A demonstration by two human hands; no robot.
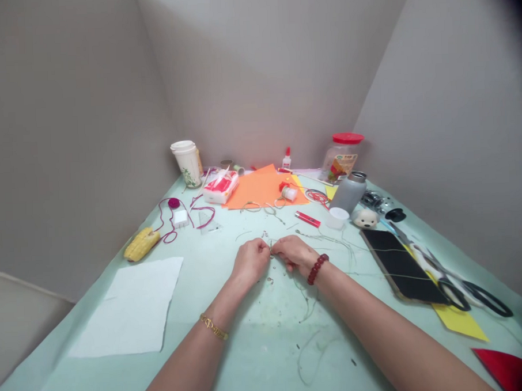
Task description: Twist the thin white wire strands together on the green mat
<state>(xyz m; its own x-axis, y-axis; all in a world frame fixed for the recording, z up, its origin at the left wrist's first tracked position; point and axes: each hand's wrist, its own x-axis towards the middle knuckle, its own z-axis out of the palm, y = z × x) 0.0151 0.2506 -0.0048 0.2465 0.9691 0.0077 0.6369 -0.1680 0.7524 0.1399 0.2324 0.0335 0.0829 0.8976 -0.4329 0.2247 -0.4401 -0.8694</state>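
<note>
Near the middle of the table, my left hand (251,259) and my right hand (294,253) meet with fingertips almost touching. Both are closed in a pinch on a thin greenish cord (270,246), which shows only as a short bit between them. Its fine detail is too small to make out. More thin cords (327,238) trail over the table to the right of my right hand, and a loose one (309,360) lies nearer to me. Tiny bits (270,280) are scattered just below my fingers.
Beyond my hands lie a red lighter (307,219), a small clear cup (337,217) and orange paper (254,190). At right are a phone (402,264), scissors (455,279) and a grey bottle (348,193). A white sheet (127,308) and a corn cob (142,244) lie left.
</note>
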